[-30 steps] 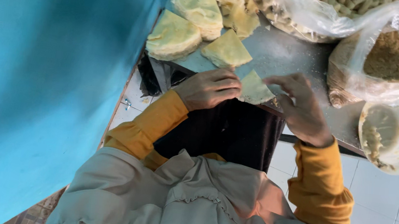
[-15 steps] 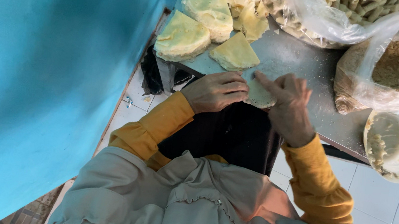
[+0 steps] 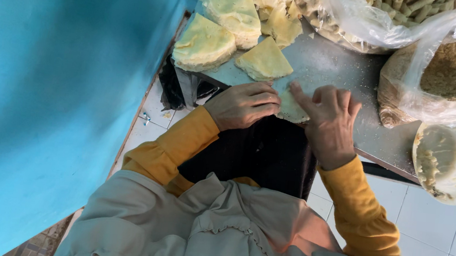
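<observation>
While two hands point(image 3: 286, 109) pinch one wrapper point(image 3: 292, 107), four stacks point(image 3: 205, 45) wait.

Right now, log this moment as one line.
left hand: on pale wrapper sheet | right hand: pressing its other edge | sheet: at edge of metal table | folded stacks: behind

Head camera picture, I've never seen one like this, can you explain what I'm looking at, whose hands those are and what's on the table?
The camera sits on a person's head and looks straight down, so the hands in orange sleeves are the wearer's own. The left hand and right hand both press a thin pale sheet at the near edge of a metal table. Beyond it lie stacks of folded yellow sheets, clear bags holding brownish filling and rolled pieces, and a white bowl with scraps inside. A blue wall is on the left.
</observation>
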The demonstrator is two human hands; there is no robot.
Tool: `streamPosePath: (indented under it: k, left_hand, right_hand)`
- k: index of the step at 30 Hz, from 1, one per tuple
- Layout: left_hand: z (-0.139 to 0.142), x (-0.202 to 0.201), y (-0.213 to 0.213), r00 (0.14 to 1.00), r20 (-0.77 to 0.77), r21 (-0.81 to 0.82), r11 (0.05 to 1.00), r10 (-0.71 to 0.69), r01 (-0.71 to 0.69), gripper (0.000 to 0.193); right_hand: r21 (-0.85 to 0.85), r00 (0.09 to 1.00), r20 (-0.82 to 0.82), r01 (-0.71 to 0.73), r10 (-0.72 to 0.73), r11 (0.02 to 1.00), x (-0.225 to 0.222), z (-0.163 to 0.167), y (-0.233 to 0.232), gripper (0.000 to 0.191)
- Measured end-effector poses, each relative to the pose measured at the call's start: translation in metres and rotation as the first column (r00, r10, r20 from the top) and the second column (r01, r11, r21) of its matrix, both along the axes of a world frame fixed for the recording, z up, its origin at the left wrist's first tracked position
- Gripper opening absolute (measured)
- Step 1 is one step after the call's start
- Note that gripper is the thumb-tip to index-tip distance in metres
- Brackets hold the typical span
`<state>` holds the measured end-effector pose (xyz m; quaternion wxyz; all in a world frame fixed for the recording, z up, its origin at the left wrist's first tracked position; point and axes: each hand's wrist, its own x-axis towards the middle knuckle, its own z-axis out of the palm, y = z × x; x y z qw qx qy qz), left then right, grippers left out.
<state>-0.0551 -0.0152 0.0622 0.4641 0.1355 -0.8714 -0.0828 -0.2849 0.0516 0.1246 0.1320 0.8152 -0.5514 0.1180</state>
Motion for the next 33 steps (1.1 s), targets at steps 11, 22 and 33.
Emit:
streamPosePath:
  k: [11,22,33]
  left_hand:
    - [0.002,0.002,-0.003,1.0,0.022,-0.01,1.0,0.0,0.001,0.016]
    - [0.009,0.004,-0.001,0.999,0.05,-0.005,1.0,0.004,-0.003,0.019]
    - [0.008,0.004,0.0,0.998,0.066,-0.03,1.0,0.009,-0.007,0.019]
  right_hand:
    - [0.003,0.984,-0.168,-0.05,0.05,0.999,0.015,0.019,-0.003,0.066]
    - [-0.057,0.971,0.224,0.103,-0.088,0.993,-0.109,0.079,-0.006,0.022]
    - [0.197,0.93,-0.048,0.367,-0.365,0.909,-0.177,0.063,-0.086,0.028]
